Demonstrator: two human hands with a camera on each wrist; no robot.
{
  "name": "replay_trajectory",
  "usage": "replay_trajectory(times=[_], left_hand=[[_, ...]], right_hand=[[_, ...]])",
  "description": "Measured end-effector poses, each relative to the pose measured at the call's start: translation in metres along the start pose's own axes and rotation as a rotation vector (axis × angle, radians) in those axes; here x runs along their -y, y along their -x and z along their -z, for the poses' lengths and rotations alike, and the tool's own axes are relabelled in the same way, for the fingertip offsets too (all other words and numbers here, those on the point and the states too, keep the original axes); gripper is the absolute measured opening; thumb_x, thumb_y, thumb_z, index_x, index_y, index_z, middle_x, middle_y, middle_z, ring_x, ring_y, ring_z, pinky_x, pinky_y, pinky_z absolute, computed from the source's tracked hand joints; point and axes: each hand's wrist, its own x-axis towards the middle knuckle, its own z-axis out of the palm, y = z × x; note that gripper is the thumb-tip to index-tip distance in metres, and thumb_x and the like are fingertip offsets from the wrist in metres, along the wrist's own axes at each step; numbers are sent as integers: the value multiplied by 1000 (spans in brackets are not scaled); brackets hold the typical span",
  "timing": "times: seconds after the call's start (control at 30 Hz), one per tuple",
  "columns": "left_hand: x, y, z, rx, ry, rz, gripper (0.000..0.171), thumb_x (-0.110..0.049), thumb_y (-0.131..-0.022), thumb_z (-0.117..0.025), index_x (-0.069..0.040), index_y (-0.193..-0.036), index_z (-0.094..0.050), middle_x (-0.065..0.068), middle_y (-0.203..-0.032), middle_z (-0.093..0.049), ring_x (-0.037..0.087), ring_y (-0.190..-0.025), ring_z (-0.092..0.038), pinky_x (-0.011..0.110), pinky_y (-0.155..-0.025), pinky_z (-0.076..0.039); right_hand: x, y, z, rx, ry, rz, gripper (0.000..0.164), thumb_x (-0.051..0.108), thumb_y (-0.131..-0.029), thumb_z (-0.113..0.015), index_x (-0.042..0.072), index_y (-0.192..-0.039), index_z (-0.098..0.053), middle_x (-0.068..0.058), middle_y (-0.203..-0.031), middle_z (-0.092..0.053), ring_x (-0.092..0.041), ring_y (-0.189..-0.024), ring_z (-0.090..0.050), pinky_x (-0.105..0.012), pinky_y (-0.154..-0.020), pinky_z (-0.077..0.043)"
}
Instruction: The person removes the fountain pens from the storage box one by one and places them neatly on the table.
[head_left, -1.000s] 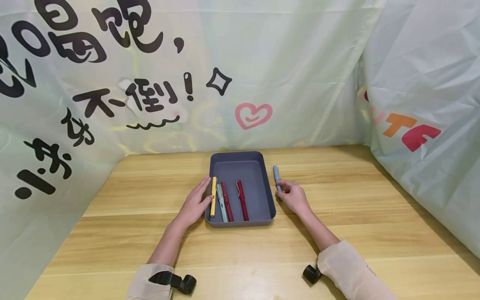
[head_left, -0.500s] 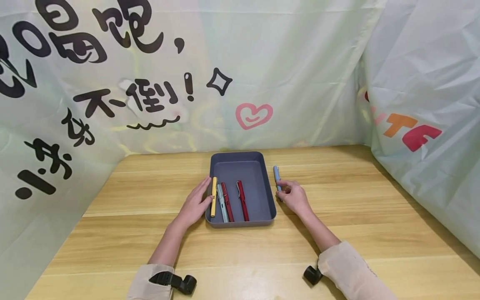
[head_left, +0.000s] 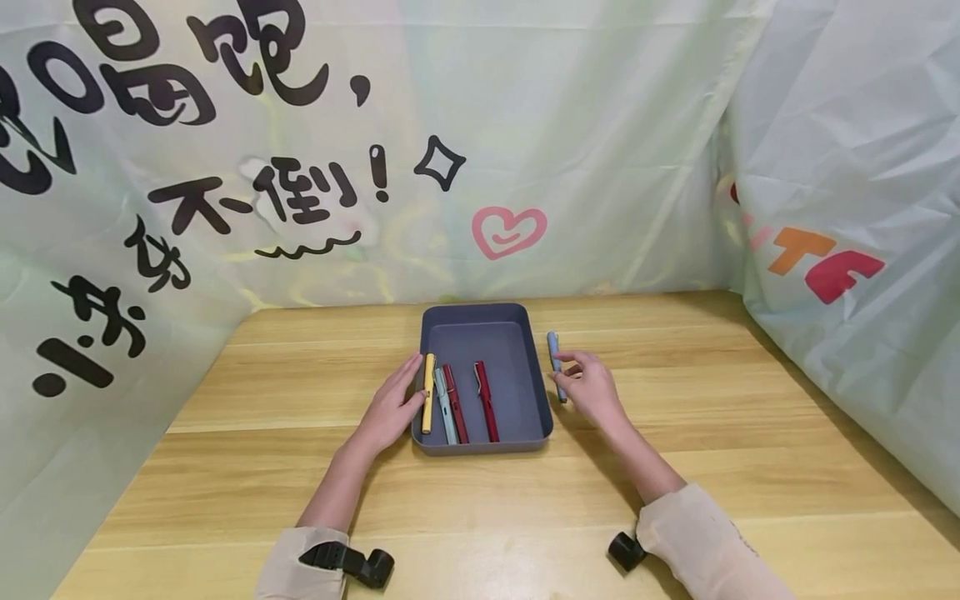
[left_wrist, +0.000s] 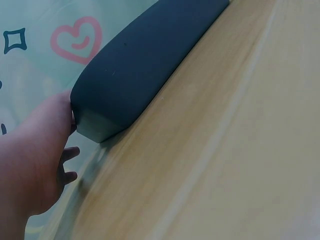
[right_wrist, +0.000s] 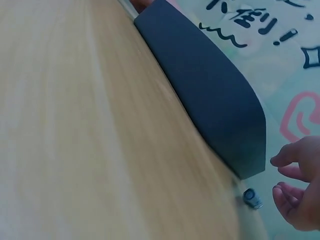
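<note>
A dark blue-grey tray (head_left: 506, 392) stands on the table. Inside lie a yellow pen (head_left: 428, 400) along the left wall, a pale blue pen (head_left: 446, 408), and two dark red pens, one beside the pale blue pen and one nearer the middle (head_left: 486, 400). My left hand (head_left: 386, 412) rests against the tray's left side, fingers extended and thumb at the rim. Right of the tray, a blue pen (head_left: 554, 354) lies on the table. Above it hovers my right hand (head_left: 592, 387), thumb and fingers apart; in the right wrist view the pen's end (right_wrist: 252, 199) is separate from the fingers.
The wooden table (head_left: 480, 517) runs back to a printed cloth backdrop (head_left: 600, 167), with another cloth along the right side (head_left: 862, 208). A black camera mount sits on each wrist, the left one (head_left: 367, 568) and the right one (head_left: 626, 550).
The fingers and thumb of my right hand have parted from the blue pen and lifted slightly; more of the pen's near end shows. My left hand, the tray and its pens stay put.
</note>
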Motion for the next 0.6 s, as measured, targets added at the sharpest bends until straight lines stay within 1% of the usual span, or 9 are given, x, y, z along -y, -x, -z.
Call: replay_trajectory(times=[0.13,0.3,0.43,0.53,0.6], left_hand=[[0,-1,1,-2,0,1,58,-21,-95,-47,-13,-147,-24,5,-150,-20,30,-135,-17,51,-106,-15],[1,-1,1,-3,-6,-2,58,-22,-95,-47,-12,-147,-24,5,-150,-19,30,-135,-17,51,-106,-15],[1,0,1,-3,-7,-4,58,-21,-95,-47,-13,-147,-23,5,-151,-19,30,-135,-17,51,-106,-15],[0,0,0,-4,-3,-5,58,-21,-95,-47,-13,-147,-24,5,-150,-20,31,-135,-18,52,-105,-15],[0,1,0,-6,-2,-6,58,-21,-95,-48,-13,-147,-24,6,-150,-20,31,-134,-18,52,-105,-15]], right_hand=[[13,0,1,15,-4,38,32,2,-80,-66,-4,-111,-62,-21,-111,-53,-30,-89,-59,-37,-68,-52],[28,3,-1,48,2,73,31,3,-80,-67,-3,-110,-63,-19,-109,-53,-28,-87,-58,-36,-71,-51],[38,6,-6,64,15,117,29,2,-78,-69,-2,-107,-65,-18,-105,-53,-28,-84,-58,-36,-71,-51],[43,8,-10,83,33,130,28,2,-77,-70,-1,-105,-66,-17,-104,-53,-26,-81,-59,-36,-68,-51],[45,10,-13,106,40,134,27,3,-77,-71,0,-104,-66,-15,-104,-54,-24,-79,-59,-36,-68,-51]])
